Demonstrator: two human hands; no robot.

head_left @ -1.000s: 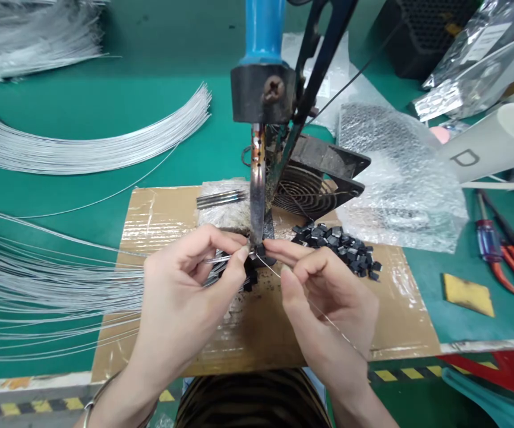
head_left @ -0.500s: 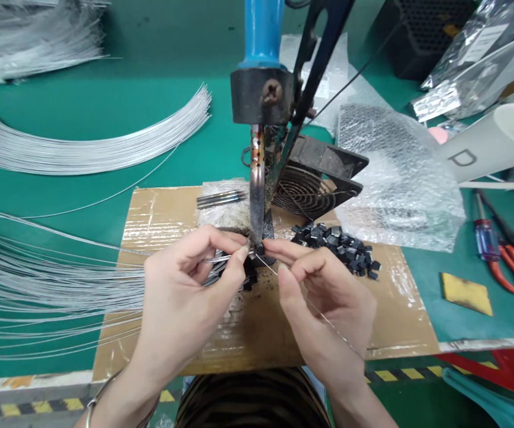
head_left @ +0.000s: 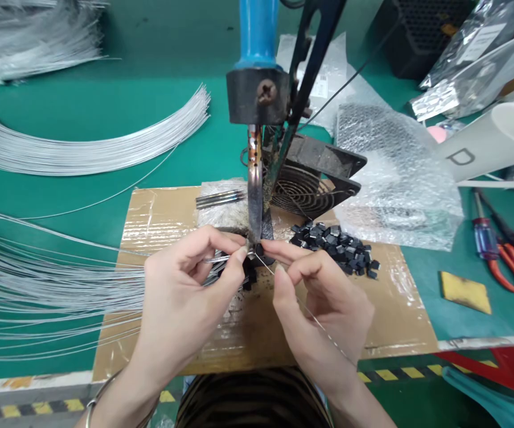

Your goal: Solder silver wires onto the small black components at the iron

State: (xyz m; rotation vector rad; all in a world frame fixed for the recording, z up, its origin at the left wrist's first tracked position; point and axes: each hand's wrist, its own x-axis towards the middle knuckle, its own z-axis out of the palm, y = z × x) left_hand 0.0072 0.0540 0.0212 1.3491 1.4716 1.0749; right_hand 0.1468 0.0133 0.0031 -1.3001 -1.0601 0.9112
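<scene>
A soldering iron (head_left: pixel 259 35) with a blue handle is clamped upright, its tip (head_left: pixel 255 208) pointing down between my hands. My left hand (head_left: pixel 185 297) pinches the end of a thin grey cable (head_left: pixel 216 259) just below that tip. A thin solder wire (head_left: pixel 323 329) runs across my right hand (head_left: pixel 328 303), pinched between thumb and fingers, its end reaching the cable end under the tip. The exact joint is hidden by fingertips and the iron. Beneath my left hand, several dark connectors (head_left: pixel 250 277) show on the cardboard (head_left: pixel 265 333).
Grey cables (head_left: pixel 60 285) fan out left; another cable bundle (head_left: pixel 105 156) lies behind. A pile of black connectors (head_left: pixel 337 246) sits right, near a fan (head_left: pixel 310 184) and bubble wrap (head_left: pixel 394 172). Further right are a yellow sponge (head_left: pixel 465 292), orange-handled pliers (head_left: pixel 513 270) and a screwdriver (head_left: pixel 483 238).
The soldering iron and its arm have shifted slightly left. My right hand has edged left with the solder wire; my left hand stays almost where it was.
</scene>
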